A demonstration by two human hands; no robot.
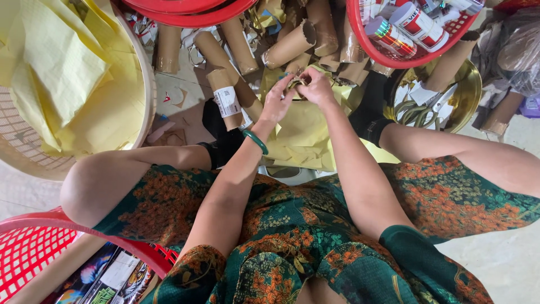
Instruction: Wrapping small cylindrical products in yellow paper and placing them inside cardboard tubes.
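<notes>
Both my hands meet on a small gold-wrapped piece above a sheet of gold paper.

My left hand (277, 101) and right hand (316, 85) pinch the small piece (296, 84) between curled fingertips, just over the gold paper sheet (304, 135) spread before my knees. The piece is mostly hidden by my fingers; I cannot tell its long axis or which way it points. Cardboard tubes (287, 45) lie in a loose pile beyond, most pointing away from me. A basket of yellow paper (147, 84) sits left; a red basket (360, 39) of finished rolls sits far right.
</notes>
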